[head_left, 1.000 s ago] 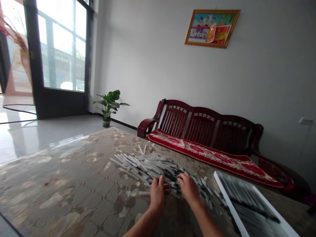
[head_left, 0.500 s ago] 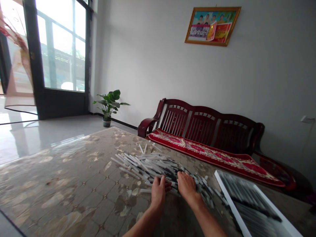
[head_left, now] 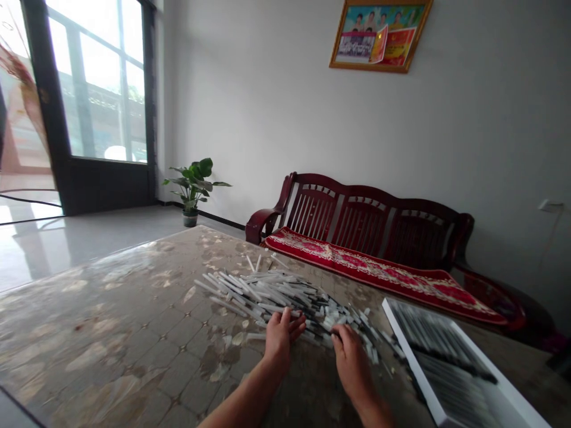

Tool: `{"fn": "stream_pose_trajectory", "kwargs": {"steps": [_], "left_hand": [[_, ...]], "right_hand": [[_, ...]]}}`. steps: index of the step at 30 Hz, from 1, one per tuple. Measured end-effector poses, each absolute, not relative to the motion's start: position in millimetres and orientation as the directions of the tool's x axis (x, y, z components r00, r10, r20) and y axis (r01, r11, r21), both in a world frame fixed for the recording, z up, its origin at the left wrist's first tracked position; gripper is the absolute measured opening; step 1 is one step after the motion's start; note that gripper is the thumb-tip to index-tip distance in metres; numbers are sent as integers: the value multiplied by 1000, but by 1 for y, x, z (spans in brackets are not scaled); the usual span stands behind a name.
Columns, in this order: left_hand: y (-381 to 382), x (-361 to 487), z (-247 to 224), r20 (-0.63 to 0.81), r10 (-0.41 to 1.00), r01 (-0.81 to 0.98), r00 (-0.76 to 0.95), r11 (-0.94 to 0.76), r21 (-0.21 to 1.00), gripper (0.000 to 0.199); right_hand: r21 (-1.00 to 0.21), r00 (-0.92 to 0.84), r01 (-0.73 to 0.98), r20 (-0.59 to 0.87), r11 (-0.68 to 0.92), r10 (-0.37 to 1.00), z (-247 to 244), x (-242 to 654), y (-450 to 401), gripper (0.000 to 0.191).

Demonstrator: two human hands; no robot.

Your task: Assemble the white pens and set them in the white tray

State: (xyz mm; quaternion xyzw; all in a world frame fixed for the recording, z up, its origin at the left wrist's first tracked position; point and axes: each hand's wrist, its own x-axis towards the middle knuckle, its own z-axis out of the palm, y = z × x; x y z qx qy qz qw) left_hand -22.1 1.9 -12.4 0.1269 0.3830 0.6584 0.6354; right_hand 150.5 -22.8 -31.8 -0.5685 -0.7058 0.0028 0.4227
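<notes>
At the near side of the stick pile [head_left: 263, 290], hold the left hand [head_left: 279, 339] open, the right hand [head_left: 352, 359] lightly pinched on a dark stick [head_left: 331, 331].

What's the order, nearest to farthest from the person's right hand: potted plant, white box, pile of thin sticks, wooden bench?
From the right hand:
1. Pile of thin sticks: right at its fingers
2. White box: to its right
3. Wooden bench: beyond the table
4. Potted plant: far left, by the wall
</notes>
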Motion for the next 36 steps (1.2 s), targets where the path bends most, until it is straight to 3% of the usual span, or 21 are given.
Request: {"fn": "stream_pose_trajectory", "kwargs": {"steps": [15, 28, 33, 36], "left_hand": [[-6, -18, -1, -369, 922, -746, -115, 165, 645, 20], [-6, -18, -7, -331, 939, -705, -89, 175, 687, 19], [-7, -16, -12, -223, 973, -635, -52, 140, 760, 40], [-15, -10, -12, -219, 975, -615, 26, 189, 766, 48]], "right_hand": [[-513, 7, 768, 605, 384, 796, -33, 147, -25, 20], [-424, -28, 808, 666, 409, 745, -34, 145, -30, 20], [-335, -88, 828, 715, 450, 694, -27, 145, -33, 19], [-366, -88, 799, 713, 476, 696, -22, 140, -37, 19]]}}
